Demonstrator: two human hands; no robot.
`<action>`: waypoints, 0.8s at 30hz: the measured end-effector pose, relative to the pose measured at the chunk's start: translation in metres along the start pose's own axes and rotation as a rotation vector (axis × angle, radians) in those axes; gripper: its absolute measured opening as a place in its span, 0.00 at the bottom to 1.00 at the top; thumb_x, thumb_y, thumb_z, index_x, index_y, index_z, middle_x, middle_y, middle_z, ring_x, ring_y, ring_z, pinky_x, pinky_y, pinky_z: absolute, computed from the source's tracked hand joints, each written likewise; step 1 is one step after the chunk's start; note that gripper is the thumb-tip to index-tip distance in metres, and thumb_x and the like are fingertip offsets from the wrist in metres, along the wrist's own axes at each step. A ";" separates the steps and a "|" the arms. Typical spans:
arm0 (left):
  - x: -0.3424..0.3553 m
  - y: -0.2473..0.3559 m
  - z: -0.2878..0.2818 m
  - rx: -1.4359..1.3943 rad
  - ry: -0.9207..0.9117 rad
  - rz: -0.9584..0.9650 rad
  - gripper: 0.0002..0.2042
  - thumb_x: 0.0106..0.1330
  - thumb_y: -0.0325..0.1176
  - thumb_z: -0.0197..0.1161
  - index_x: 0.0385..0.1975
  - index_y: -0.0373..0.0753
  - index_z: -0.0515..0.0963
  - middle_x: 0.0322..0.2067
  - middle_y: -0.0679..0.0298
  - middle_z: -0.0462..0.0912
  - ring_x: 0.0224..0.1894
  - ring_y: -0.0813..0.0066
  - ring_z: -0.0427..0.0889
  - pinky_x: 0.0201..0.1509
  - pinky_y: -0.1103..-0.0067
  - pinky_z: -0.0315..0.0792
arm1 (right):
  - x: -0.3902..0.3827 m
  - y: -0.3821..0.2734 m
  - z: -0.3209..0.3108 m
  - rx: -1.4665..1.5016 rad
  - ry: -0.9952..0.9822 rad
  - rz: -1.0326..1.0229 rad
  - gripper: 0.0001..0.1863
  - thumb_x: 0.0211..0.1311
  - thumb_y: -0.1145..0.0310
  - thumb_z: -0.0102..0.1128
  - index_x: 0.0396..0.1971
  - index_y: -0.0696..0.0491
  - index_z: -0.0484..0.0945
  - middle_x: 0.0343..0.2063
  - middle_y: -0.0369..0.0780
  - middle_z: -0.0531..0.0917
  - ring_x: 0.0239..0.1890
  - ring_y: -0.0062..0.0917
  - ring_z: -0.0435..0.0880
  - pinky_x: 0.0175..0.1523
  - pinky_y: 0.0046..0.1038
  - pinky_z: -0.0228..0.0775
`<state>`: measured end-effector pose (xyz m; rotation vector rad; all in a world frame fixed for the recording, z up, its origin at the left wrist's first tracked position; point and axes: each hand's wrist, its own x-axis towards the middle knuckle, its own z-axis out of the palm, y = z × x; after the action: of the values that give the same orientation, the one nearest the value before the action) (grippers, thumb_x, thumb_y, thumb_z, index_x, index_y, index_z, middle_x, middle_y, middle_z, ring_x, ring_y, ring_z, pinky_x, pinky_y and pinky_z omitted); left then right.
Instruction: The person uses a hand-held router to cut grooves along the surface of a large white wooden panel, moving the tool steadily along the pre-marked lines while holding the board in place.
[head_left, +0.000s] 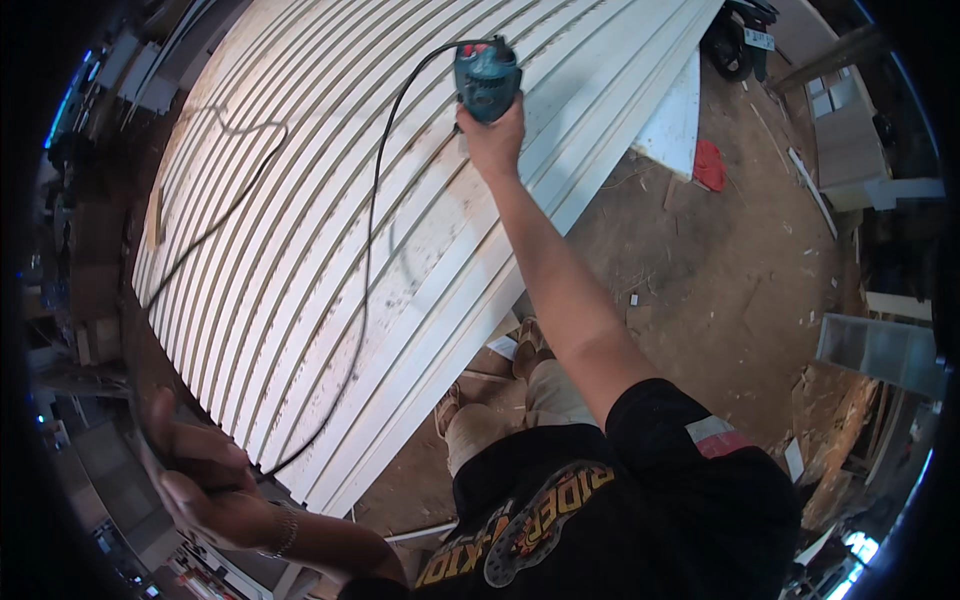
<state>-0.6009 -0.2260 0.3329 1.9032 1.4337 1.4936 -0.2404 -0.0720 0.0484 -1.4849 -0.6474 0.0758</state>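
Note:
My right hand [494, 143] is wrapped round a teal corded power tool [487, 78] with a red part on top; its exact kind cannot be made out. The tool is over a broad panel of long white ribbed strips [430, 260], towards the far side. From the tool's top a black power cord [371, 215] loops left and down across the strips. At the lower left, beyond the panel's edge, my left hand [215, 495] has curled fingers round the cord. Another stretch of cord rises from there along the panel's left side. The panel surface under the tool is hidden.
A small wooden strip [155, 217] lies at the panel's left edge. On the brown floor [690, 270] to the right are scraps and a red cloth [709, 165] beside a white sheet [672, 125]. A motorbike wheel [728, 48] stands far right, near pale cabinets [845, 130].

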 end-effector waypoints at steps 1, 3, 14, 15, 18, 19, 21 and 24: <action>-0.005 0.008 0.015 -0.001 -0.025 -0.050 0.33 0.81 0.49 0.35 0.60 0.19 0.72 0.16 0.67 0.72 0.11 0.88 0.55 0.14 0.89 0.47 | 0.013 0.006 -0.001 -0.006 0.007 -0.003 0.31 0.46 0.67 0.79 0.50 0.56 0.74 0.43 0.46 0.84 0.46 0.38 0.85 0.54 0.36 0.75; -0.017 0.014 0.047 0.022 0.018 -0.142 0.32 0.81 0.49 0.36 0.60 0.21 0.73 0.16 0.66 0.72 0.11 0.88 0.55 0.14 0.89 0.48 | 0.038 0.020 -0.006 0.022 0.017 -0.040 0.29 0.45 0.68 0.78 0.48 0.56 0.74 0.41 0.46 0.83 0.44 0.38 0.84 0.53 0.37 0.75; -0.013 0.035 0.173 -0.067 -0.261 -0.244 0.31 0.81 0.52 0.42 0.59 0.25 0.74 0.18 0.65 0.75 0.12 0.87 0.62 0.15 0.89 0.55 | 0.176 0.068 -0.036 -0.024 -0.021 0.034 0.28 0.47 0.68 0.77 0.47 0.57 0.72 0.44 0.47 0.80 0.45 0.41 0.82 0.53 0.40 0.74; -0.010 0.038 0.185 -0.071 -0.267 -0.243 0.31 0.81 0.52 0.42 0.59 0.25 0.74 0.18 0.65 0.76 0.12 0.87 0.62 0.16 0.89 0.55 | 0.189 0.073 -0.039 -0.022 -0.036 0.051 0.31 0.46 0.67 0.77 0.50 0.55 0.72 0.46 0.47 0.79 0.49 0.42 0.81 0.56 0.43 0.72; -0.004 0.043 0.226 -0.077 -0.281 -0.206 0.31 0.80 0.52 0.43 0.58 0.25 0.74 0.18 0.64 0.76 0.13 0.87 0.63 0.16 0.89 0.55 | 0.226 0.084 -0.046 -0.009 -0.079 0.088 0.36 0.45 0.64 0.78 0.56 0.52 0.70 0.50 0.47 0.78 0.56 0.45 0.77 0.62 0.48 0.66; -0.003 0.045 0.240 -0.083 -0.267 -0.226 0.30 0.80 0.53 0.43 0.57 0.26 0.75 0.19 0.65 0.77 0.14 0.86 0.64 0.17 0.88 0.56 | 0.238 0.087 -0.048 -0.007 -0.090 0.093 0.36 0.45 0.64 0.78 0.56 0.52 0.70 0.50 0.47 0.78 0.56 0.45 0.77 0.62 0.48 0.66; -0.003 0.046 0.275 -0.094 -0.249 -0.216 0.30 0.80 0.53 0.43 0.57 0.26 0.75 0.19 0.64 0.77 0.15 0.85 0.65 0.18 0.88 0.56 | 0.262 0.097 -0.049 0.011 -0.087 0.090 0.36 0.45 0.65 0.78 0.56 0.52 0.71 0.50 0.47 0.78 0.56 0.45 0.78 0.61 0.47 0.67; 0.003 0.063 0.328 -0.153 -0.293 -0.244 0.28 0.79 0.51 0.45 0.55 0.27 0.76 0.20 0.63 0.77 0.19 0.83 0.68 0.25 0.87 0.60 | 0.292 0.108 -0.062 0.024 -0.108 0.108 0.35 0.45 0.66 0.77 0.55 0.53 0.71 0.50 0.48 0.78 0.56 0.46 0.78 0.60 0.46 0.70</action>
<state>-0.2863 -0.1503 0.2512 1.7025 1.3206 1.1256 0.0664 0.0114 0.0535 -1.4998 -0.6512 0.2476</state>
